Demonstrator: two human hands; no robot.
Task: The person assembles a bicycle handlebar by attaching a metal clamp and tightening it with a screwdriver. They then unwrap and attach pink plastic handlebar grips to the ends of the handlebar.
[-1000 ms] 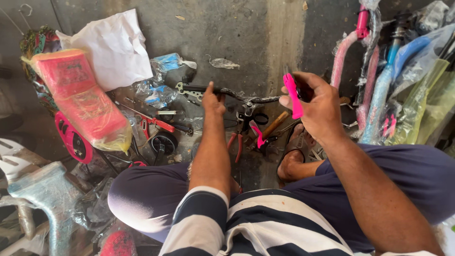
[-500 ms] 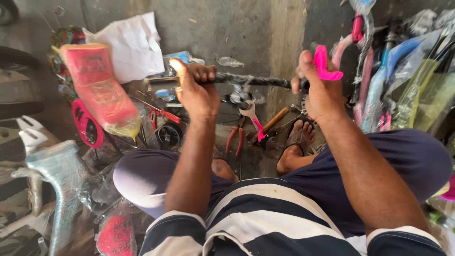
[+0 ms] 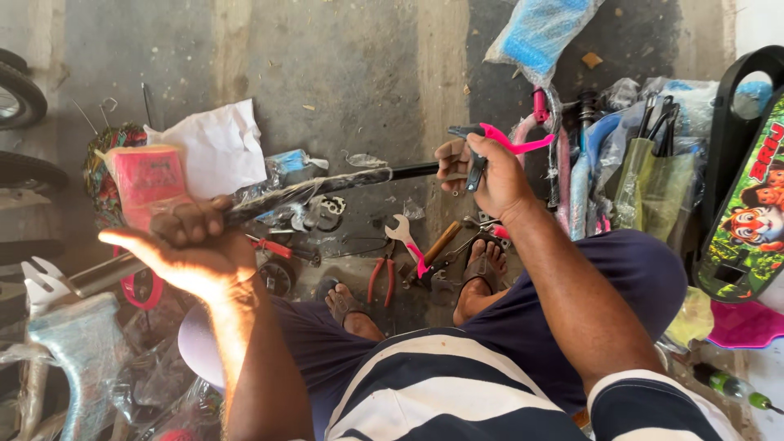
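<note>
Our left hand (image 3: 192, 253), at the left of the frame, is curled tight around one long dark bar (image 3: 327, 186) still partly sleeved in clear plastic wrap; the bar runs from lower left up toward the centre. Our right hand (image 3: 482, 175), just right of centre, grips the bar's other end and also pinches one pink-handled tool (image 3: 510, 140) against it, the pink handle sticking out to the right. Below, on the concrete floor (image 3: 343, 73), we count one spanner (image 3: 402, 231) with a pink handle, one pair of red-handled pliers (image 3: 380, 279) and two sandalled feet (image 3: 482, 273). At the upper left lie one white sheet (image 3: 214, 147) and one pink packet (image 3: 149, 175). At the right edge stands one black panel (image 3: 747, 204) with a cartoon tiger.
</note>
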